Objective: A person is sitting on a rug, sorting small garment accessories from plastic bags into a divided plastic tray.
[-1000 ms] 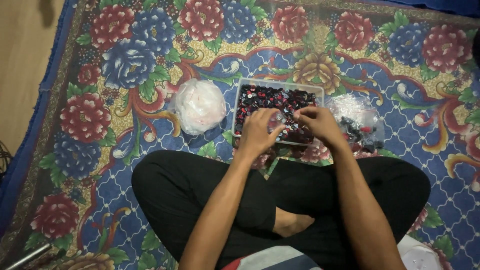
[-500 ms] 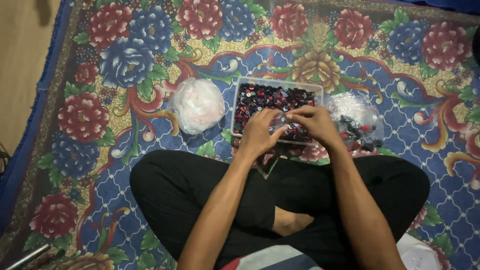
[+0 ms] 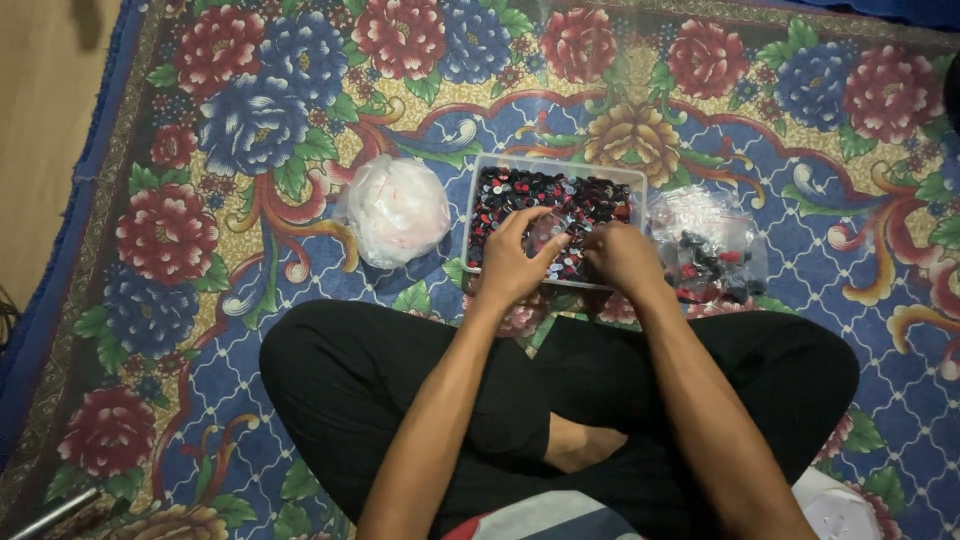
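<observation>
1. Where the person sits cross-legged on a flowered rug [image 3: 250, 120], a clear rectangular tray [image 3: 480, 215] full of small red and black pieces lies on the rug at 12 o'clock from the knees.
2. Over the tray's near half, the left hand [image 3: 515, 260] hovers with fingers spread and curled downward; the fingertips touch the pieces, but whether that grip has closed on any piece I cannot tell.
3. At 3 o'clock from it, very near, the right hand [image 3: 622, 258] rests on the tray's near right part, fingers bent toward the left hand; its grip looks pinched together, though what it pinches is too small to make out.
4. A clear plastic bag [image 3: 712, 245] holding red and black pieces lies just beside the tray at 3 o'clock.
5. A knotted white plastic bag [image 3: 397, 208] lies near the tray at 9 o'clock, apart from both hands.
6. At 6 o'clock from the tray, black trousers [image 3: 340, 380] cover the crossed legs, one bare foot [image 3: 585, 450] showing between them.
</observation>
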